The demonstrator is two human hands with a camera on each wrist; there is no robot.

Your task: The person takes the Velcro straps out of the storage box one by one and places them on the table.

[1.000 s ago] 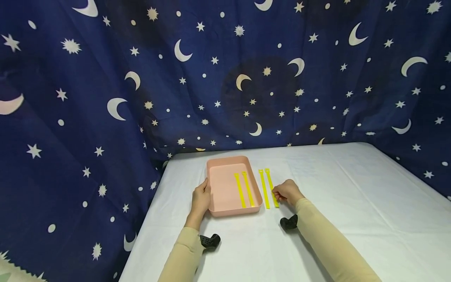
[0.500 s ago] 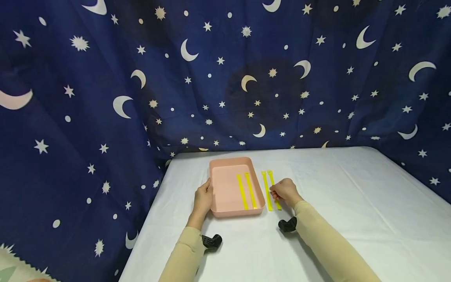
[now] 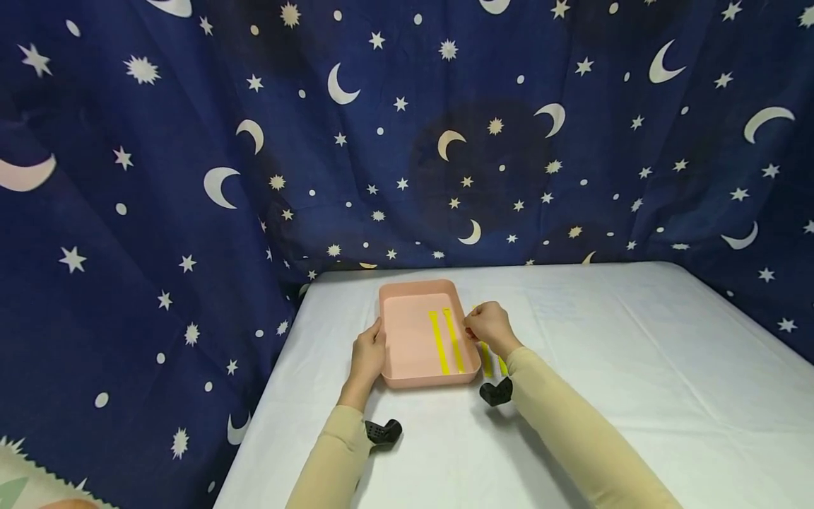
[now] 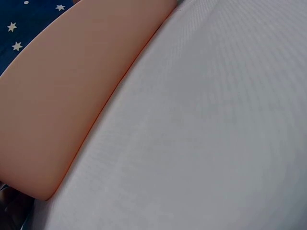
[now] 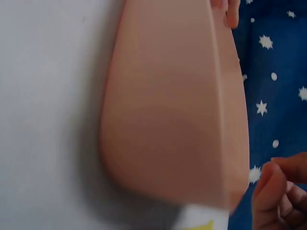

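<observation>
The pink tray [image 3: 402, 346] sits open side up on the white cloth in front of me, its long axis running roughly away from me, the far end leaning slightly left. Inside, in its right half, two yellow strips [image 3: 440, 342] lie parallel, nearly along that same axis, with their wider heads at the far end. My left hand [image 3: 367, 357] is clamped on the tray's left wall, fingertips over the rim. My right hand [image 3: 491, 326] is at the right wall, thumb and forefinger close together and the other fingers curled; I can't tell whether the tips touch the rim. Partly hidden beneath it, just outside the tray, two more yellow strips [image 3: 486, 362] lie on the cloth, also pointing away from me. Tan sleeves [image 3: 575, 428] cover my forearms, and a black fitting [image 3: 384, 433] sticks out at each wrist. The white tablecloth [image 3: 604, 339] shows faint creases and reaches back to a navy curtain [image 3: 305, 127], printed with pale moons, stars and dots, which also hangs along both sides.
</observation>
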